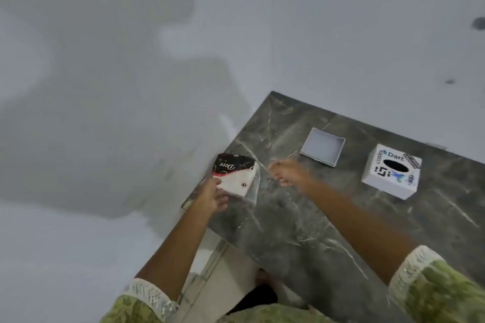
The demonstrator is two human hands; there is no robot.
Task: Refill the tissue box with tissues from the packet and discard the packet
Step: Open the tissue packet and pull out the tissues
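Pale grey wall point(341, 21) fills most of the view; broad soft shadows across its left half.

Dark marble-patterned table point(328, 217), pale veins, set against the wall. Its left corner juts toward the camera's lower left.

Two bare forearms reach in from the bottom edge; short green patterned sleeves point(441, 294) with pale lace cuffs.

Tissue box point(391, 172): white cube, stickers and print on top, dark oval slot in the middle. Stands on the table's right part, well apart from both hands.

Tissue packet point(237, 174): black-and-red printed wrap at the far end, white at the near end, over the table's left edge. Clear loose film shows along its right side.

White square tray-like lid point(322, 145), shallow rim, lies open side up on the table between packet and tissue box, nearer the wall.

Left hand point(214, 195): fingers closed on the near white end of the packet, thumb on top. Firm hold.

Right hand point(287, 172): motion-blurred, curled into a narrow fist-like pinch just right of the packet. It may be gripping the clear film; cannot tell through the blur.
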